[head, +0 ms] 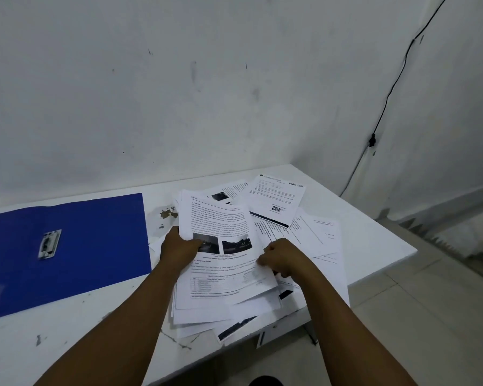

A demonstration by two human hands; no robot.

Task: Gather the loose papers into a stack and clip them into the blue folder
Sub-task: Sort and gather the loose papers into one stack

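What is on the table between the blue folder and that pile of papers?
In the head view, only bare white table with a brownish chipped patch lies between the blue folder and the papers; lower down, the left hand.

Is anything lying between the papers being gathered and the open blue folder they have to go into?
Nothing visible: only bare table separates the papers from the blue folder, and its clip is uncovered.

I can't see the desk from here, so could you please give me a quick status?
Left hand and right hand both grip the papers, half gathered. Loose sheets still spread right. Folder open, clip bare. Nothing in the way.
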